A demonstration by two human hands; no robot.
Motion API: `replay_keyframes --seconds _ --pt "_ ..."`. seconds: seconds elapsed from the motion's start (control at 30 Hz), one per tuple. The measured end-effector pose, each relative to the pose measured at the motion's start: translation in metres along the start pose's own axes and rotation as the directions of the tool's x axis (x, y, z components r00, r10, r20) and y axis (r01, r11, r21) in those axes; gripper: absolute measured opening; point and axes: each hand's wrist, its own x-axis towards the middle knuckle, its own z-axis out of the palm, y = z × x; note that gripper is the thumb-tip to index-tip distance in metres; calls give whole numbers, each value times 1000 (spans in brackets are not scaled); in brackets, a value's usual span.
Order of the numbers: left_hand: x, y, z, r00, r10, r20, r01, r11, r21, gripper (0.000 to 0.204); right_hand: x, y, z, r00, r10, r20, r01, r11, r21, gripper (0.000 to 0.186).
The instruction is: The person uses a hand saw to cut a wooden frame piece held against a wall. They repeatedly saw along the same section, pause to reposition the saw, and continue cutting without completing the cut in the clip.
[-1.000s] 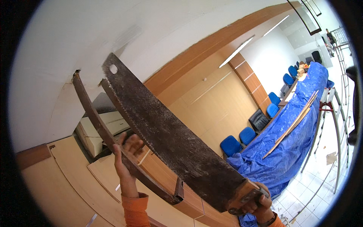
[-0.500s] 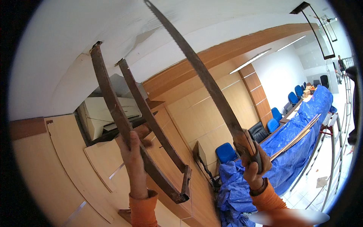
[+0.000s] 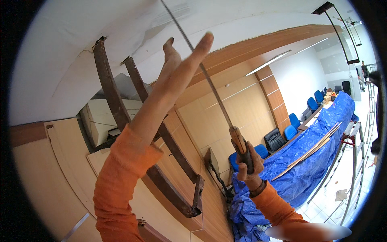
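My right hand (image 3: 253, 165) grips the wooden handle (image 3: 240, 143) of a handsaw, whose long dark blade (image 3: 215, 92) rises edge-on toward the white ceiling (image 3: 72, 48). Higher up, my left hand (image 3: 177, 60) reaches beside the blade with thumb and fingers apart, the blade passing between them; I cannot tell whether it touches. Behind my left forearm, two rusty metal bars (image 3: 108, 80) hang from holes in the ceiling, joined at their lower end by a short crosspiece (image 3: 198, 193).
An air-conditioner casing (image 3: 96, 123) sits among wooden panels (image 3: 46, 169) at left. Blue tarpaulin (image 3: 298, 181) with wooden strips (image 3: 306, 153) covers furniture beside blue chairs (image 3: 290, 132). A stepladder (image 3: 350, 141) stands at right, empty frames (image 3: 338, 34) hang above, and people (image 3: 364, 71) are far off.
My left hand has let go of the hanging bar and moved up beside the saw blade. The saw has turned from broadside to edge-on, its handle now shifted up and left.
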Motion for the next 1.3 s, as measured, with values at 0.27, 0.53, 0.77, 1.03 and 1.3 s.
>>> replay_keyframes --seconds 0.27,0.53,0.77,1.03,1.3 --pt "54 -9 33 993 16 -115 -67 887 -457 55 16 19 21 959 38 281 -68 993 99 63" --pt "75 -32 39 927 246 -282 -316 918 -240 49 72 37 72 782 535 321 -549 834 -54 51" --pt "88 -35 26 881 376 -288 -429 890 -152 50 96 60 112 781 553 291 -547 830 -107 44" --pt "90 -39 29 639 605 -474 -488 796 358 53 80 66 114 852 474 221 -472 879 -64 43" --pt "91 -40 31 607 664 -436 -479 744 466 50 78 73 112 816 532 226 -523 846 -102 43"
